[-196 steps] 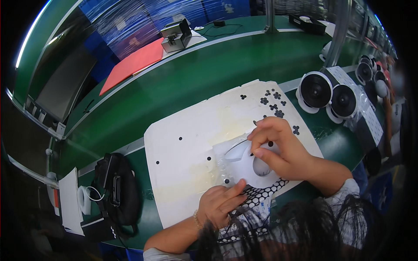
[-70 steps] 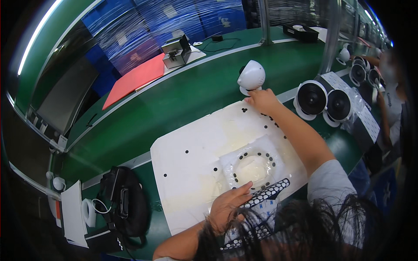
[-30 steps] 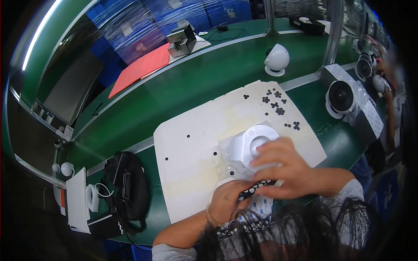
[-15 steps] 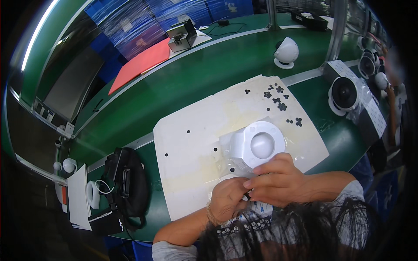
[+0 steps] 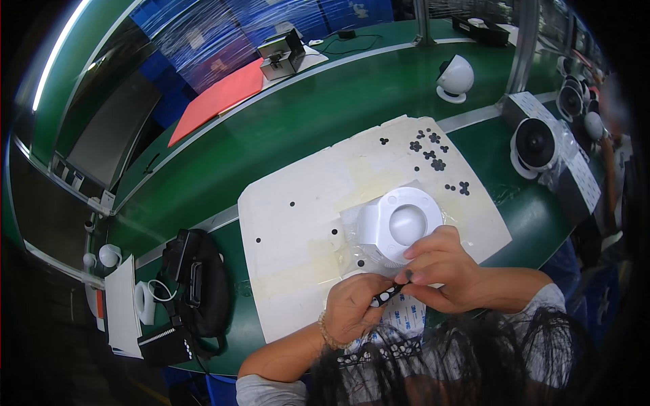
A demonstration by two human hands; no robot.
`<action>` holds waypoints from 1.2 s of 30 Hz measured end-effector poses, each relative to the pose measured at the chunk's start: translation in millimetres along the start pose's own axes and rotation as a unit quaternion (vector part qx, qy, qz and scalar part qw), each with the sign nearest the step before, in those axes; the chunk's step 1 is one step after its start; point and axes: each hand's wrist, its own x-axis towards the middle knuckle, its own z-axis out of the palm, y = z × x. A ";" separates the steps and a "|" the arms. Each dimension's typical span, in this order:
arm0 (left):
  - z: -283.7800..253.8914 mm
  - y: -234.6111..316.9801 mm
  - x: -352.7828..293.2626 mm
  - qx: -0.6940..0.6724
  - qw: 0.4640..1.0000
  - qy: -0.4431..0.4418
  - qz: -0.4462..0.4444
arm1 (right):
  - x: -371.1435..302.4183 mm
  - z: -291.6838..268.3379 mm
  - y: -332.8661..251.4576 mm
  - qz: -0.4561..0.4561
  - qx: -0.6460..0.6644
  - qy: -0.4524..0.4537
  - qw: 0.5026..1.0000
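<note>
Head cam looking down: left hand (image 5: 353, 310) and right hand (image 5: 441, 267) both have fingers pinched together on a small black-and-white strip (image 5: 386, 295), right at the near edge of the white mat (image 5: 298, 223), just beside the white camera housing (image 5: 399, 227).

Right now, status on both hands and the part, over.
Left hand pinching narrow black-and-white dotted strip. Right hand pinching at the strip's end. White round plastic housing sits on white board, untouched. Nothing in the way.

White housing (image 5: 399, 227) on the board (image 5: 305, 223), black bag (image 5: 196, 284) to its left, hands just before
</note>
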 end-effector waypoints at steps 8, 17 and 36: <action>0.2 0.6 1.9 0.016 1.000 -0.002 0.015 | -2.2 1.0 0.0 0.013 0.000 -0.030 0.999; -1.6 -7.3 -6.5 0.021 0.998 -0.045 0.024 | 2.3 1.7 5.3 0.014 0.073 0.031 0.997; -3.4 -3.9 -2.6 0.048 0.998 -0.033 0.022 | 11.3 -2.1 -4.6 0.027 0.174 -0.049 0.983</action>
